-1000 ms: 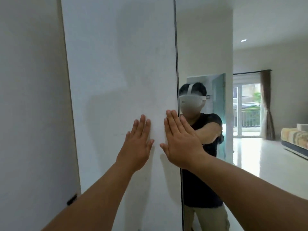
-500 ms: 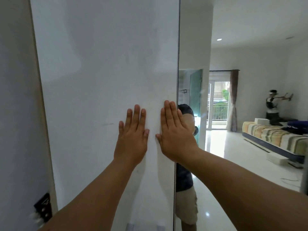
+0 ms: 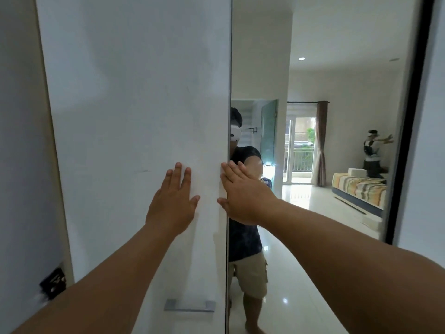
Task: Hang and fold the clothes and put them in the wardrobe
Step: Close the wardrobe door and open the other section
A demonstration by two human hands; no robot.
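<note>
A tall white wardrobe door [image 3: 134, 116] fills the middle of the head view. My left hand [image 3: 172, 203] lies flat on it with straight fingers. My right hand [image 3: 243, 196] presses with straight fingers at the seam between the white door and the mirrored door [image 3: 325, 116] on the right. No clothes are in view. The wardrobe's inside is hidden.
A metal handle [image 3: 189, 305] sits low on the white door. A black hinge or latch [image 3: 53, 283] shows at the lower left by the grey wall [image 3: 21, 141]. The mirror reflects a tiled floor, a striped bed [image 3: 358, 189] and another person [image 3: 373, 155].
The view has shifted so more of the mirrored door and its dark right frame show. Both hands stay flat against the doors, the right one now further over the seam.
</note>
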